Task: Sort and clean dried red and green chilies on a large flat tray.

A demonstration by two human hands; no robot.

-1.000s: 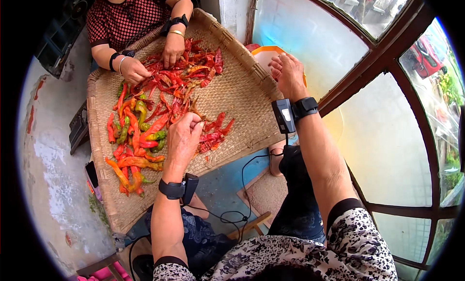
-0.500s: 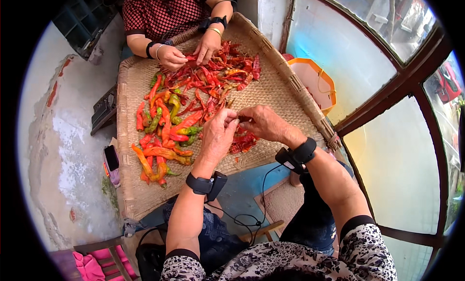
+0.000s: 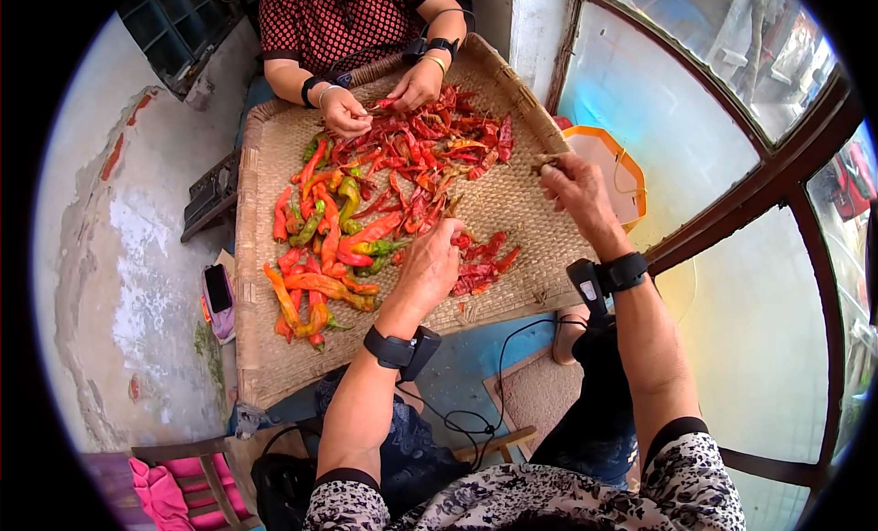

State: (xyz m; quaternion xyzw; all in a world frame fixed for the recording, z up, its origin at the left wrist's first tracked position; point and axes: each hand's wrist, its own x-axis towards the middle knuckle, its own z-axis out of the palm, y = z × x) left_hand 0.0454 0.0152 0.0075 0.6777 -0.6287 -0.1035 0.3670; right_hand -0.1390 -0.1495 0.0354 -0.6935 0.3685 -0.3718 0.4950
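Observation:
Dried red chili peppers are spread over a large woven tray, and a smaller pile of red chilies lies near its front edge. My left hand is over the tray beside that pile, fingers pinched together; what they hold is hidden, though a red bit shows at the fingertips. Out at the tray's right rim, my right hand pinches some brown dried stems. Fresh red, orange and green peppers lie to the left of my left hand.
Across the tray, another person's hands handle a red chili. An orange-rimmed container stands past the right rim, beside the framed windows. A phone lies at the left. Black cables hang below the tray.
My hands, together over the tray before, have come apart. The right has moved right and away from me with the brown stems; the left stays low over the chilies.

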